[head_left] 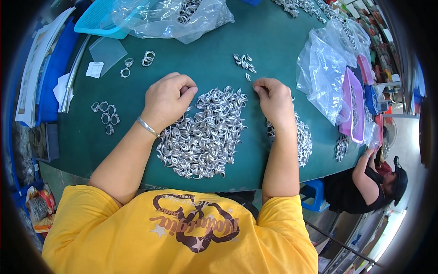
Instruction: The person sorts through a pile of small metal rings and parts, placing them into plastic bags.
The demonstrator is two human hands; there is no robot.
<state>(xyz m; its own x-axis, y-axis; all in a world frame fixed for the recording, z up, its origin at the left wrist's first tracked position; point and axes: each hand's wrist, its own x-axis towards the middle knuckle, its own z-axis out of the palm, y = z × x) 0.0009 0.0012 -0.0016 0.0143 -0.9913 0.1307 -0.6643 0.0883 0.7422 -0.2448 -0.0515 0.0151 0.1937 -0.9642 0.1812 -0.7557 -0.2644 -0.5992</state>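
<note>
A large pile of small silver crescent-shaped metal pieces [205, 137] lies on the green table in front of me. My left hand [168, 98] rests at the pile's upper left edge, thumb and fingertips drawn together; whatever they might hold is hidden. Across the pile, on its upper right side, my right hand [276, 97] is closed in a pinch, and I cannot make out anything in it. Just beyond its fingertips sits a small loose group of similar curved pieces [245, 63]. Another heap of silver pieces [304, 141] shows partly behind my right forearm.
Silver rings [109, 118] lie at the left, with more rings [148, 58] farther back. A blue basket [102, 20] and a clear plastic bag [182, 25] stand at the far side. Plastic bags [321, 73] and a pink tray [352, 107] line the right. A person [365, 182] works there.
</note>
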